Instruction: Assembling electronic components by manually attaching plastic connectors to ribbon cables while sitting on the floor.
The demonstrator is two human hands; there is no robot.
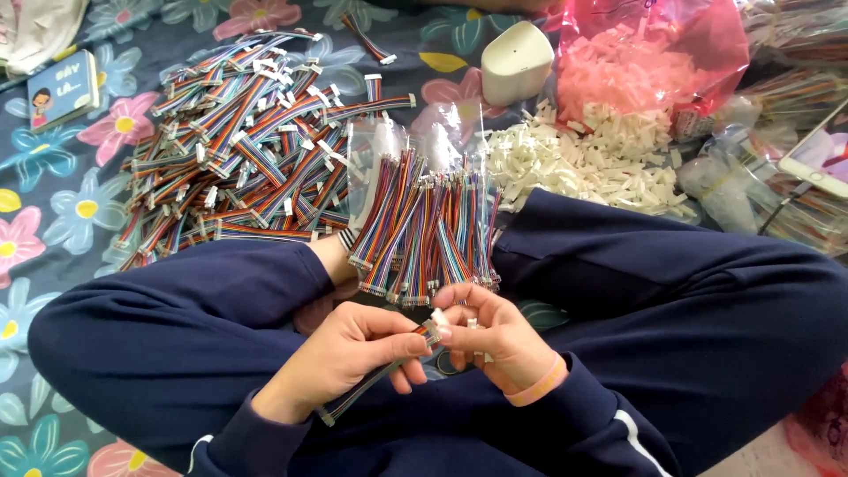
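Note:
I sit cross-legged in dark blue trousers. My left hand [353, 353] pinches one end of a short rainbow ribbon cable [371, 380], whose other end trails down over my left wrist. My right hand [495, 340], with a pink band on the wrist, holds a small white plastic connector [439, 318] against the cable's end. Just beyond my hands, a bundle of rainbow cables [424, 230] in clear plastic leans across my lap.
A large heap of rainbow cables with white connectors [247, 132] lies on the flowered blue cloth [53, 221] at the left. Loose white connectors [583, 155] are piled at upper right beside a pink plastic bag [654, 53], a white box [517, 57] and a phone [817, 155].

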